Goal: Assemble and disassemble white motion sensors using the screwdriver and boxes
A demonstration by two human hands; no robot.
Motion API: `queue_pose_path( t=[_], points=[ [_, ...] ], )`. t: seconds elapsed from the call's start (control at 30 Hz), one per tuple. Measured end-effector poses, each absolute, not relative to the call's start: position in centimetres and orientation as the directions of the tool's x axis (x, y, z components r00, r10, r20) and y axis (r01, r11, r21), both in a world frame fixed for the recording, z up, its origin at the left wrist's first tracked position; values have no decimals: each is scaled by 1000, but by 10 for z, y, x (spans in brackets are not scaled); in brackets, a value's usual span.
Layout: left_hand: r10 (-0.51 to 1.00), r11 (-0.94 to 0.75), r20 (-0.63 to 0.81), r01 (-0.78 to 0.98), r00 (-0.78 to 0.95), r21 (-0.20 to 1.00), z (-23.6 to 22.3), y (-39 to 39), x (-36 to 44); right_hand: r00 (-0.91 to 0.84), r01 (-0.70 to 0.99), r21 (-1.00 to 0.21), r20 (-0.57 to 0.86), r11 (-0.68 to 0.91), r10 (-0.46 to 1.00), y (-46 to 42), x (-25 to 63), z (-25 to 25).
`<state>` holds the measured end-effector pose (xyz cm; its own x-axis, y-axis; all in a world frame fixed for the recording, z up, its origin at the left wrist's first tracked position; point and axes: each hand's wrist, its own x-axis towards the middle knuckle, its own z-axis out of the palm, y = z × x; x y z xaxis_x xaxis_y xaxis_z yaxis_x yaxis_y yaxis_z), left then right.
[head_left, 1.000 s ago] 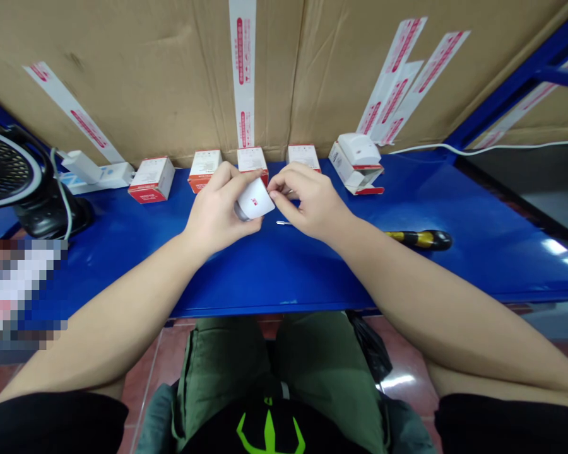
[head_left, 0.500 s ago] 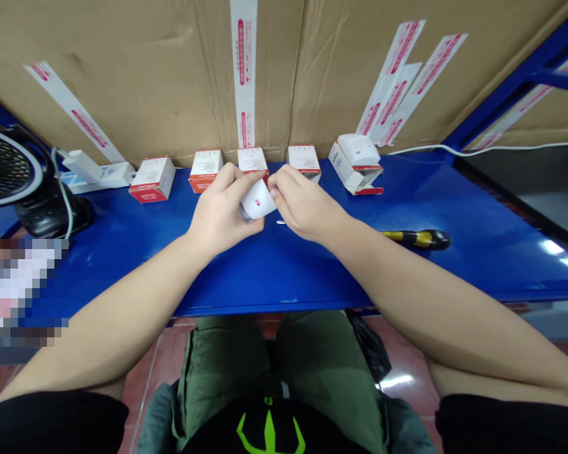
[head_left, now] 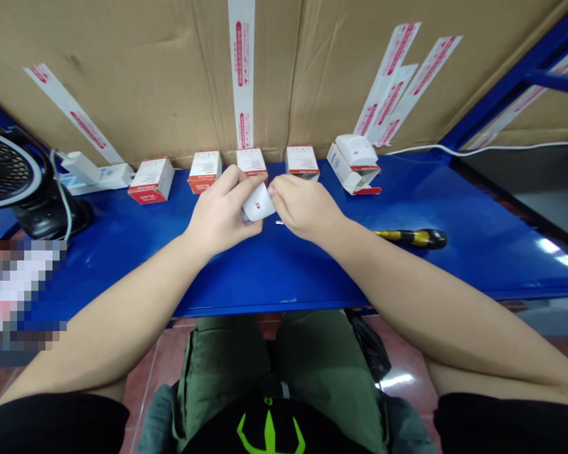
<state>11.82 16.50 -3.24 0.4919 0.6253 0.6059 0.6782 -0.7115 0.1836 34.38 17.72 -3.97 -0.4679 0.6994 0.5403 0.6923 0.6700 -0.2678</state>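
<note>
White device (head_left: 259, 203): it is above the blue table (head_left: 265, 284), between the two hands, and the face with a small red mark is visible
Left hand (head_left: 222, 211): thumb and fingers are pinching the white device from its left side
Right hand (head_left: 307, 205): the fingers are curled at the right edge of the white device; whether they pinch something, one cannot tell
Screwdriver (head_left: 411, 238): it lies on the blue table, partly hidden, with black and yellow handle
Small boxes (head_left: 206, 171): five stand in a row along the cardboard (head_left: 146, 94)
</note>
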Motion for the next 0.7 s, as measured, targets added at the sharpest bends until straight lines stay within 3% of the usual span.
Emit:
queue_pose_path(
  t=[0.1, 0.2, 0.33, 0.4, 0.57, 0.7],
  points=[
    [613, -747, 551, 642, 566, 172, -26, 165, 113, -448, 704, -348, 459, 619, 767, 174, 354, -23],
    [586, -808, 407, 542, 700, 231, -18, 165, 105, -468, 701, -429, 326, 570, 821, 173, 380, -4],
    [528, -830, 212, 448, 822, 331, -12, 169, 97, -462, 807, -402, 27, 433, 886, 168, 435, 4],
    [521, -825, 147, 452, 841, 340, -12, 171, 97, -459, 838, -358, -52, 412, 887, 159, 464, -2],
    [525, -815, 95, 467, 846, 342, -15, 173, 99, -445, 827, -362, 45, 430, 895, 129, 517, -29],
    [521, -808, 110, 447, 847, 383, -20, 174, 100, -473, 819, -235, 239, 524, 848, 114, 528, -45]
  ],
)
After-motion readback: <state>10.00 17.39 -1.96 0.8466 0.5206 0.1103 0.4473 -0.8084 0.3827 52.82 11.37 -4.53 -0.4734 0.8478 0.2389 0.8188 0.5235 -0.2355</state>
